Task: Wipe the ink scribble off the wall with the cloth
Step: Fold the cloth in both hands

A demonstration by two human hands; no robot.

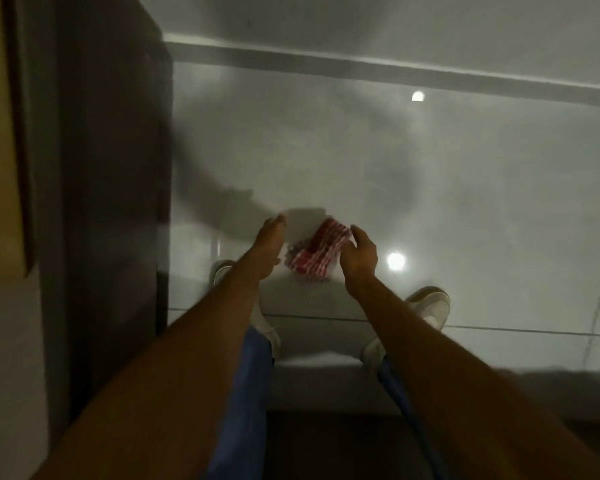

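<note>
A red-and-white checked cloth (314, 254) hangs bunched between my two hands, above the glossy floor. My right hand (359, 258) grips its right edge, thumb against the fabric. My left hand (269, 247) reaches forward beside it with the fingers stretched out. Its fingertips meet the corner of a pale white patch (303, 225) just above the cloth. Blur hides whether that patch is part of the cloth or whether the hand holds it. The wall (395, 26) runs across the top of the view; no ink scribble shows on it.
A tall dark wooden cabinet (111, 168) stands close on the left. Grey glossy floor tiles (465, 185) with lamp reflections fill the middle. My white shoes (430, 303) and blue trousers (250, 393) are below my arms. A grey skirting (361, 65) lines the wall's foot.
</note>
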